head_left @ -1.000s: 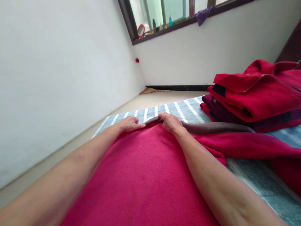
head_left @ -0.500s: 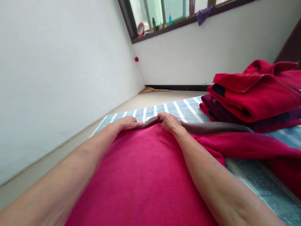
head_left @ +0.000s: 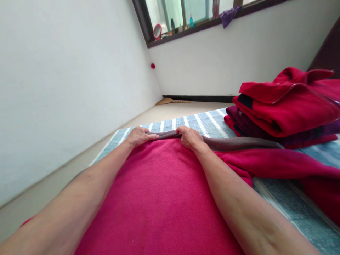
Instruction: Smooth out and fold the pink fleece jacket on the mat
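A pink fleece top (head_left: 159, 191) with a grey-brown edge (head_left: 239, 143) lies spread before me, one sleeve (head_left: 271, 163) stretching off to the right. At its far side my left hand (head_left: 139, 136) is closed on the grey-brown edge, with the thumb lying along it. My right hand (head_left: 189, 136) pinches the same edge a short way to the right. Between the hands the edge runs fairly straight. Beneath the top is a blue-and-white striped sheet (head_left: 204, 122).
Folded red and dark purple clothes (head_left: 289, 102) are stacked at the right, a zip showing on the uppermost one. Beyond the sheet's far edge a straw-coloured brush (head_left: 172, 101) lies on the floor by the wall. A window sill (head_left: 183, 33) holds a mirror, bottles and a purple cloth.
My left hand has moved a little to the left along the edge, and the edge between my hands is straighter. My right hand stays at nearly the same spot on it.
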A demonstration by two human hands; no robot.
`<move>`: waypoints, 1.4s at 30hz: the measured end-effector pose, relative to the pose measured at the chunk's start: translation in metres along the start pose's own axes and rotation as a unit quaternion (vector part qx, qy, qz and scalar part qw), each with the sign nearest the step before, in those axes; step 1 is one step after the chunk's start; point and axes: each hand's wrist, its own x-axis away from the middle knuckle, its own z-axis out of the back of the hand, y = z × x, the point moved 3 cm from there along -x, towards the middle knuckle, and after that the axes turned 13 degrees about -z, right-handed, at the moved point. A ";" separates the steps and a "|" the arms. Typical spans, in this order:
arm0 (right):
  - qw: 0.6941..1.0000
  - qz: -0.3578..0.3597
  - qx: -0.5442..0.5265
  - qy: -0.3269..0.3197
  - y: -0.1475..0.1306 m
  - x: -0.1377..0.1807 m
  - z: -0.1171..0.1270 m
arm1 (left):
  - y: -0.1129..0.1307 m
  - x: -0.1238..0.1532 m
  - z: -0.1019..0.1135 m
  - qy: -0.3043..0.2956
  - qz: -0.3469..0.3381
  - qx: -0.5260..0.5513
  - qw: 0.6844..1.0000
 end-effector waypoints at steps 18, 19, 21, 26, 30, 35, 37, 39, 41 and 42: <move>0.993 0.120 0.005 0.021 -0.022 0.006 -0.014 | 0.025 -0.022 -0.002 -0.078 -0.078 0.058 0.992; 0.993 0.118 0.003 0.024 -0.021 0.006 -0.014 | 0.030 -0.027 -0.003 -0.081 -0.092 0.061 0.991; 0.993 0.116 -0.003 0.028 -0.021 0.007 -0.013 | 0.036 -0.035 -0.005 -0.089 -0.104 0.052 0.989; 0.994 0.106 -0.019 0.030 -0.020 0.007 -0.011 | 0.037 -0.036 -0.011 -0.120 -0.053 0.080 0.988; 0.994 0.098 -0.028 0.032 -0.020 0.007 -0.010 | 0.037 -0.028 -0.011 -0.088 -0.002 0.145 0.986; 0.994 0.077 -0.058 0.050 -0.020 0.005 -0.010 | 0.044 -0.025 -0.012 -0.014 0.007 0.196 0.980; 0.993 0.066 -0.078 0.055 -0.019 0.004 -0.010 | 0.046 -0.025 -0.012 0.020 -0.003 0.205 0.979; 0.993 0.051 -0.094 0.055 -0.018 0.002 -0.011 | 0.049 -0.026 -0.011 0.046 -0.012 0.200 0.979; 0.994 0.033 -0.098 0.047 -0.017 0.001 -0.011 | 0.051 -0.027 -0.010 0.060 -0.023 0.173 0.983; 0.994 0.025 -0.095 0.042 -0.016 0.001 -0.012 | 0.052 -0.027 -0.010 0.064 -0.029 0.155 0.985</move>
